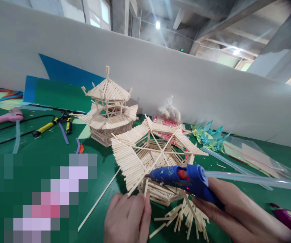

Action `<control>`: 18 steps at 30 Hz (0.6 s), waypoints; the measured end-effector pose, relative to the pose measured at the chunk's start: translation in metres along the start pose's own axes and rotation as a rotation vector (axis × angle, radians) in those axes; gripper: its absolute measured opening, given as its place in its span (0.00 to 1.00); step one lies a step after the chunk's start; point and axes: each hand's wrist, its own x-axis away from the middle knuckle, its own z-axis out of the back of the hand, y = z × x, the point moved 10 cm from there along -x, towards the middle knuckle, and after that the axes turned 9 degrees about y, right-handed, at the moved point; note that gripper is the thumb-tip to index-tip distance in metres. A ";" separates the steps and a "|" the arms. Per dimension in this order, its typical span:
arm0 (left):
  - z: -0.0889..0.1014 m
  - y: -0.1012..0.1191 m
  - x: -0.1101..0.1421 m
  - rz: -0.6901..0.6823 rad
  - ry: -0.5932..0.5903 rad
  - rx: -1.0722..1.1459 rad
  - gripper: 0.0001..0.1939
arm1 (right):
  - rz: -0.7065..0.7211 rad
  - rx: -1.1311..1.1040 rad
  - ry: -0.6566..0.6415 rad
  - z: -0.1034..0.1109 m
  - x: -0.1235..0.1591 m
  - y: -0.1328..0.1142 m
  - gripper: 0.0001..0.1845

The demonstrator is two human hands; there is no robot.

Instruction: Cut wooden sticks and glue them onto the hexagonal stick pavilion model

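Note:
My right hand [232,209] is wrapped round the handle of a blue hot glue gun [178,177], a clear glue stick [249,179] coming out of its back. The gun's nozzle touches or nearly touches the front corner of a pavilion model [125,153] built of thin wooden sticks. Just below that corner, my left hand [127,217] is closed, pinching a short wooden stick [146,186] that rises from between thumb and fingers. The model's roof is a ring of slanted stick panels, with long sticks crossing over its open middle.
A taller stick pavilion [107,118] stands behind. Short cut sticks [183,219] lie in front of the model. Leftward are yellow-black pliers [51,125] and a pink glue gun [3,118]. Rightward are a blue-green paper piece [211,135] and a purple object [285,216].

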 end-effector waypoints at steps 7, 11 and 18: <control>0.001 -0.001 0.001 0.024 0.021 0.040 0.09 | -0.024 -0.025 -0.023 0.001 -0.003 -0.001 0.09; 0.000 -0.001 0.000 0.026 0.003 0.032 0.10 | -0.037 0.021 -0.013 0.002 0.001 0.006 0.07; 0.002 -0.002 0.001 0.024 0.005 0.044 0.09 | -0.030 0.052 -0.039 0.000 0.004 0.009 0.09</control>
